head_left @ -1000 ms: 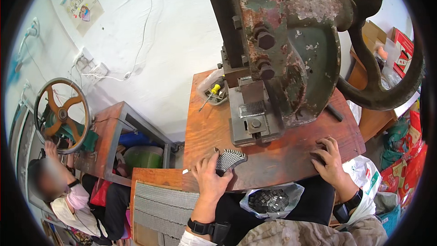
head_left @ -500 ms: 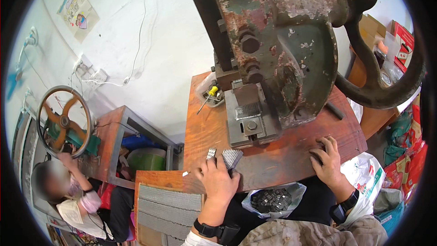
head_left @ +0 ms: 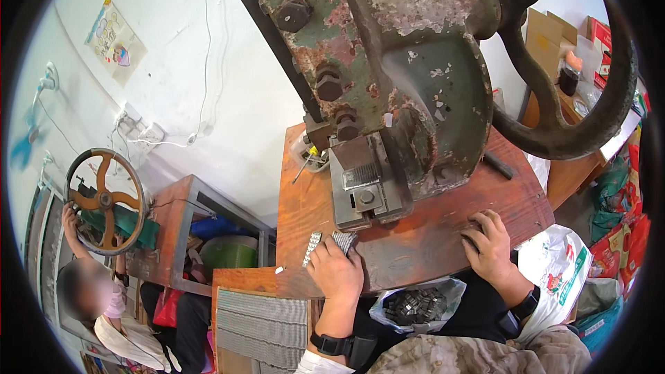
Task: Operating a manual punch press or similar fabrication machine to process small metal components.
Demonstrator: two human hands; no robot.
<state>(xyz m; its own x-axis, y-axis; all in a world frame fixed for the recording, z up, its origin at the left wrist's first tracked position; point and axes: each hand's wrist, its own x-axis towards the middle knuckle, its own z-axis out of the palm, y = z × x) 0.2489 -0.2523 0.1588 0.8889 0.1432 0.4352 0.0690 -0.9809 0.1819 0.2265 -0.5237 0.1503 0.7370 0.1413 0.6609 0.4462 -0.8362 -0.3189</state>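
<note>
My left hand (head_left: 335,273) rests at the near edge of a wooden bench (head_left: 415,235) and grips a fan of thin ridged metal strips (head_left: 331,242). Those strips point up toward the die block (head_left: 364,190) of a big rusty green press (head_left: 388,83) bolted on the bench. Further right, my right hand (head_left: 490,246) lies flat on the bench top, fingers together, with nothing in it. In my lap between both arms sits a clear plastic bag of small dark metal pieces (head_left: 415,303).
The press's large black handwheel (head_left: 575,125) arcs over the right side. A stack of ridged grey sheets (head_left: 262,329) lies on a low stand at lower left. Another person (head_left: 90,291) at far left holds an orange handwheel (head_left: 104,201). Bags and boxes (head_left: 575,270) crowd the right.
My left hand has moved the metal strips up the bench toward the press die. My view has shifted closer to the press. The right hand has stayed in place.
</note>
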